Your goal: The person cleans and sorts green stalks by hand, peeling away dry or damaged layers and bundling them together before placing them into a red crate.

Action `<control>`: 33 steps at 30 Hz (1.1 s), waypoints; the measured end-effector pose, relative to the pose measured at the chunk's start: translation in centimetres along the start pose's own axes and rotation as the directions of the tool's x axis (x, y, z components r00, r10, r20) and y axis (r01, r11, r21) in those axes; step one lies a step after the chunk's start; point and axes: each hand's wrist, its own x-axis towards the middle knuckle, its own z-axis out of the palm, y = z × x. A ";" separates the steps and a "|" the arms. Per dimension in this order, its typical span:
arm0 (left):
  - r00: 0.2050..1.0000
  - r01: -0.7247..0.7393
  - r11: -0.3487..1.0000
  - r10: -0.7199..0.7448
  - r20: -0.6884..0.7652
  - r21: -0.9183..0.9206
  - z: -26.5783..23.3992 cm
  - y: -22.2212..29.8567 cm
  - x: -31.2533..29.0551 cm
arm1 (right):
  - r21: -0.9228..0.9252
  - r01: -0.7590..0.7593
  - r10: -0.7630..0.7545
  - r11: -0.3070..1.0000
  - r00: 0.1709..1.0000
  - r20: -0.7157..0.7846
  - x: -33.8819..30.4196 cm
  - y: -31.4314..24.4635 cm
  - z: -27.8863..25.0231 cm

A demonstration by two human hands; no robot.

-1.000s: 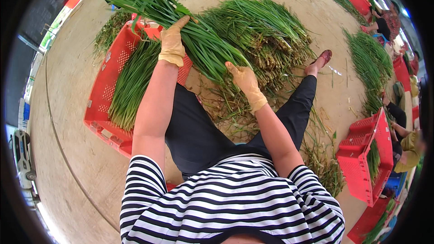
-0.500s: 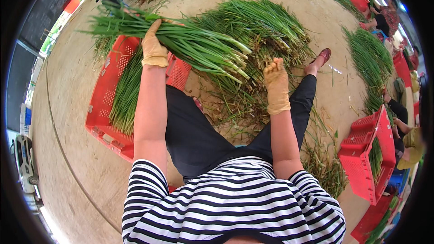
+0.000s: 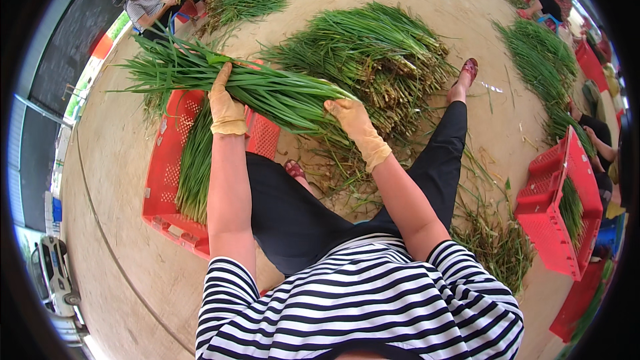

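Observation:
A long bunch of garlic chives [image 3: 280,97] lies level across both hands, its leaf tips to the left and pale stem ends to the right. My left hand [image 3: 225,101], in a tan glove, is closed round the leafy middle, thumb on top. Gloved the same way, my right hand [image 3: 355,123] grips the stem ends; its fingertips are partly hidden. Below the left hand stands a red crate [image 3: 155,173] with chives [image 3: 195,177] laid lengthwise inside. A large heap of chives [image 3: 373,43] lies on the floor just beyond the right hand.
Loose trimmings [image 3: 497,247] litter the floor by my right leg. Another red crate [image 3: 543,193] stands tilted at the right, near more chives [image 3: 540,60]. A seated person [image 3: 150,7] handles chives at the far left. Other people sit along the right. A parked vehicle [image 3: 57,273] shows at left.
My right hand, raised apart from the bunch before, has swung left and taken hold of the stem ends. The left hand keeps its grip. The whole view has shifted slightly.

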 end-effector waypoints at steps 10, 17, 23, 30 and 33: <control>0.997 0.072 0.996 -0.072 0.002 -0.059 2.8 2.4 -3.5 | 0.757 0.036 0.028 0.652 0.997 -0.072 0.6 6.1 -7.6; 0.998 -0.039 0.999 0.038 0.053 0.021 2.3 1.3 -2.6 | 0.025 -0.124 0.126 0.992 0.982 -0.144 1.1 3.0 -3.0; 0.996 -0.021 1.000 0.021 0.085 -0.008 2.7 0.7 -3.1 | 0.508 -0.275 0.289 0.816 0.956 0.053 2.4 2.8 -2.3; 0.984 0.004 0.987 0.024 0.176 -0.160 0.5 2.0 -1.7 | 0.959 0.010 0.309 0.283 0.946 -0.101 1.9 4.4 -7.5; 0.981 -0.049 0.983 0.081 0.178 -0.178 -0.4 1.9 -0.7 | 0.945 0.114 0.144 0.306 0.976 -0.165 1.4 3.3 -9.6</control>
